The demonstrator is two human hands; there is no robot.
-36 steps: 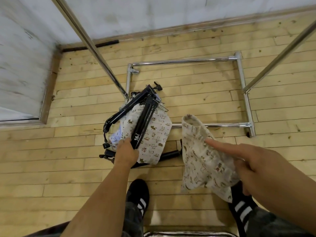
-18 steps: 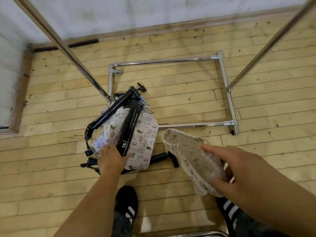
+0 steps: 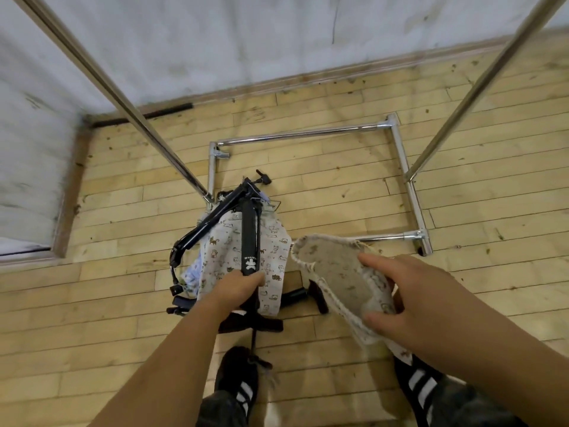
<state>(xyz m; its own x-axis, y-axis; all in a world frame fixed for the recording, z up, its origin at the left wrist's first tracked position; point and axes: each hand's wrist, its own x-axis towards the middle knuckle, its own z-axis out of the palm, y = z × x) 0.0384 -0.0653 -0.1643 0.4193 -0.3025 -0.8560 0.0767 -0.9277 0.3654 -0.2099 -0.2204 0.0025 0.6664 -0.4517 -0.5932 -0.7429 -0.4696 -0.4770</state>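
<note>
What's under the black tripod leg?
A cat-print cloth lies under the leg the left hand grips; bluish cloth peeks out beside it. Anything beneath is covered.

The left hand is gripping the lower end of one leg of the black tripod. A cat-printed cloth is hanging over the tripod, beneath that leg. Just right of the tripod, the right hand is pinching a second printed cloth between thumb and fingers. Behind the tripod, a chrome rack base is resting on the wooden floor. Nearer than the tripod, black striped shoes are showing.
</note>
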